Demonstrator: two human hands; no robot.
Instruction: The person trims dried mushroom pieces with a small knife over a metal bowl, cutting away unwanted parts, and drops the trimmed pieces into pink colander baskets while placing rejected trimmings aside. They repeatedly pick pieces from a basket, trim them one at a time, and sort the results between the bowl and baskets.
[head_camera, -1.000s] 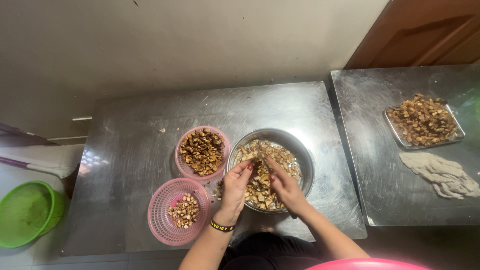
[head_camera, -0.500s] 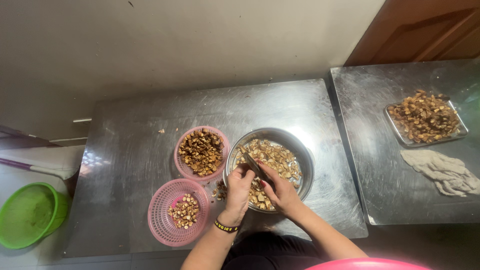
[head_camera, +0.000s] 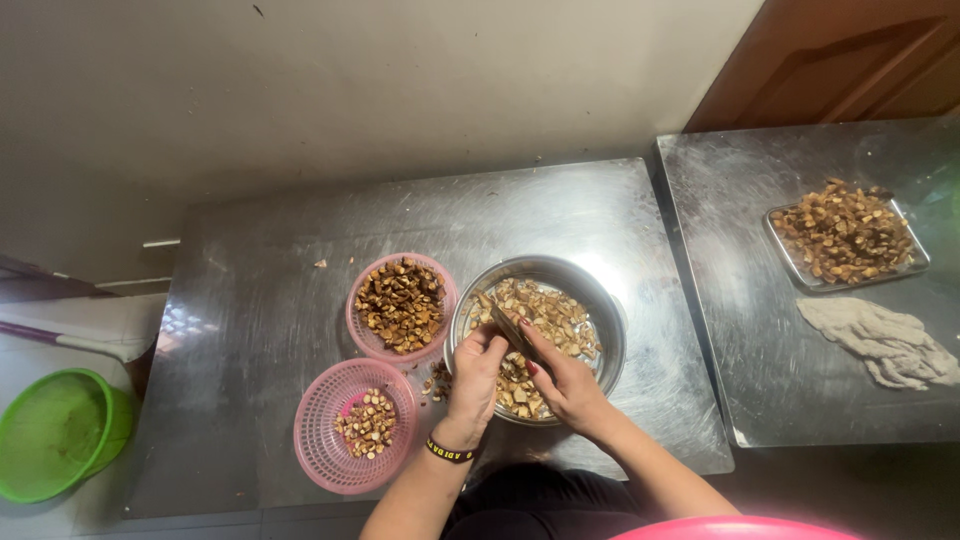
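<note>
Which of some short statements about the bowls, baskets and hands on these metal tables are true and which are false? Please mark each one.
1. Both hands work over the steel bowl. True: left hand and right hand are over it.
2. The right hand holds a knife. True.
3. Both pink baskets are empty. False: the far pink basket and near pink basket hold brown pieces.
4. The metal tray stands on the same table as the bowl. False: it stands on the right table.
5. The cloth lies inside the tray. False: it lies beside it.
</note>
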